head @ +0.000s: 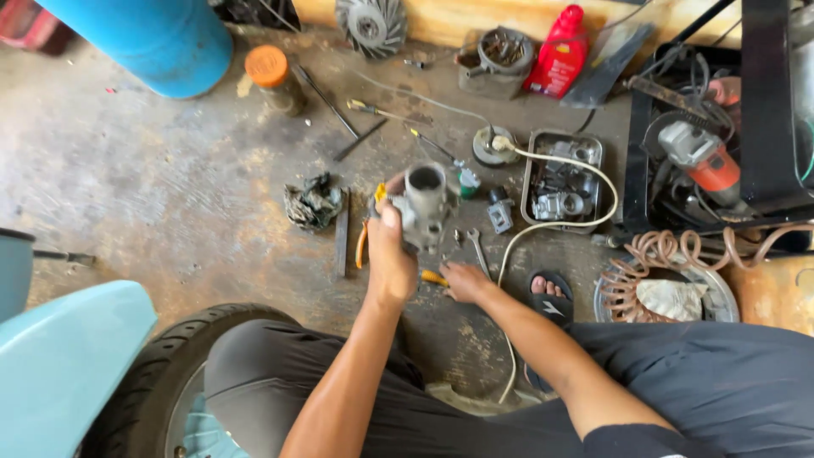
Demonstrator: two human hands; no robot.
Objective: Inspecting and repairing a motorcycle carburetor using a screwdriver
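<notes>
At frame centre the left hand (388,254) grips a grey metal carburettor (422,208) upright, bore facing up for inspection, while the right hand (465,282) rests fingers-down on the floor (170,178) by a small yellow-handled tool (433,277), seemingly steadying.

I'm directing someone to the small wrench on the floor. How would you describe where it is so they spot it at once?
Start at the metal tray of parts on the concrete floor. Left of it, beside the white cable, the wrench lies just beyond the right hand. It is plain silver and open-ended, unlike the yellow-handled tool by that hand.
</notes>
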